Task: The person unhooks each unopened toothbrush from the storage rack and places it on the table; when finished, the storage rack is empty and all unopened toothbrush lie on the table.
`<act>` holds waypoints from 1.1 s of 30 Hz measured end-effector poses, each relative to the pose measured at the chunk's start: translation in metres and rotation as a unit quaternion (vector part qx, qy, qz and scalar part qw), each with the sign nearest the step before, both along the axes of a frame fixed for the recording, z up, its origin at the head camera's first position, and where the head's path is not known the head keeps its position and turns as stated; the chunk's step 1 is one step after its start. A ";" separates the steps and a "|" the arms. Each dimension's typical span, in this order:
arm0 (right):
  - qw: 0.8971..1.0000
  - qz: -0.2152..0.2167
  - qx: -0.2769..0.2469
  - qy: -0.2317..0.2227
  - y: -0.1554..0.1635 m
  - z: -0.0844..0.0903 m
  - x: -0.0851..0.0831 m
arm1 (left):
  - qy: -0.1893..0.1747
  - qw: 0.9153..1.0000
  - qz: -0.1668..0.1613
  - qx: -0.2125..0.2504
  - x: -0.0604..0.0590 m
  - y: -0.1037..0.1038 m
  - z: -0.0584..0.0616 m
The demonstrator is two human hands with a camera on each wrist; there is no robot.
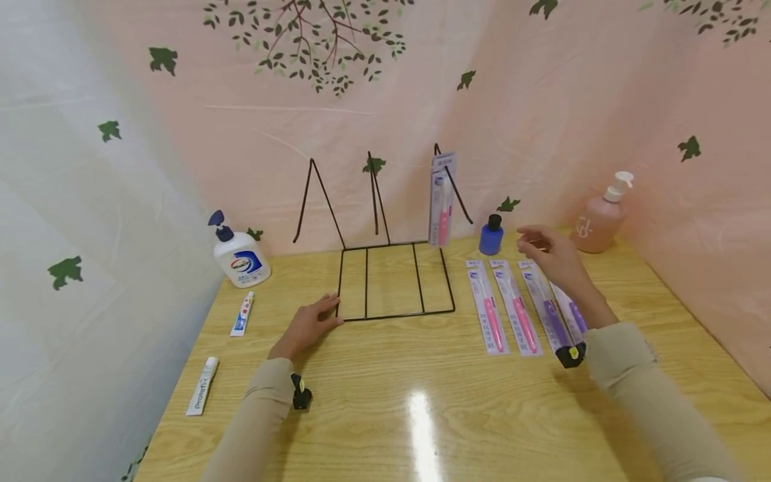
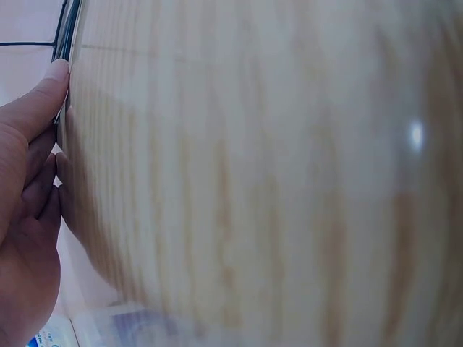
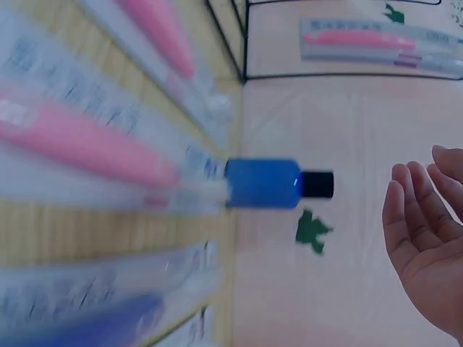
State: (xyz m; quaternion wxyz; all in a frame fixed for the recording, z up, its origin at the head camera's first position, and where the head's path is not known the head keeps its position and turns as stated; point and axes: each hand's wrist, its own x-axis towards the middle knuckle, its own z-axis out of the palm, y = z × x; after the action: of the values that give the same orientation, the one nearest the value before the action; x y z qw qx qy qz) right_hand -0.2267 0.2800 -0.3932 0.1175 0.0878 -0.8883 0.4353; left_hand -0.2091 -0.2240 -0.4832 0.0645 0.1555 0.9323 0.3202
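Note:
A black wire rack (image 1: 394, 315) with three upright bent prongs stands at the back of the table. At its front left corner, my left hand (image 1: 310, 328) holds the frame, with the thumb (image 2: 52, 87) against the wire. A packaged pink toothbrush (image 1: 442, 207) stands upright in the rightmost prong. To the right of the rack, two packaged pink toothbrushes (image 1: 489, 311) and two packaged purple toothbrushes (image 1: 551, 311) lie in a row. Over the purple ones, my right hand (image 1: 557, 258) is raised with loosely bent fingers and nothing in it; the wrist partly covers the rightmost pack.
A blue bottle (image 1: 491, 237) with a black cap stands behind the toothbrushes. The pink pump bottle (image 1: 601, 221) is at back right, a white pump bottle (image 1: 242, 260) at back left. Two tubes, one small (image 1: 243, 314) and one larger (image 1: 203, 387), lie along the left edge.

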 end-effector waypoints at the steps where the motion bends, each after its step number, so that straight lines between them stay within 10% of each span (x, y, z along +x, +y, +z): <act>1: 1.000 0.005 -0.010 0.006 -0.007 0.002 -0.003 | 0.001 1.000 0.000 0.000 0.000 0.000 0.000; 33: 0.975 0.021 -0.191 0.108 -0.121 0.020 -0.075 | 0.008 1.000 0.000 0.005 -0.001 -0.003 -0.003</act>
State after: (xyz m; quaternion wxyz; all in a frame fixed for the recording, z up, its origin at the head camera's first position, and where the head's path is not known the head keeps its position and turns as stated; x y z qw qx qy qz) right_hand -0.3013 0.1587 -0.3731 0.2182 0.1287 -0.7686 0.5874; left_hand -0.2103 -0.2275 -0.4864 0.0565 0.1582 0.9312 0.3236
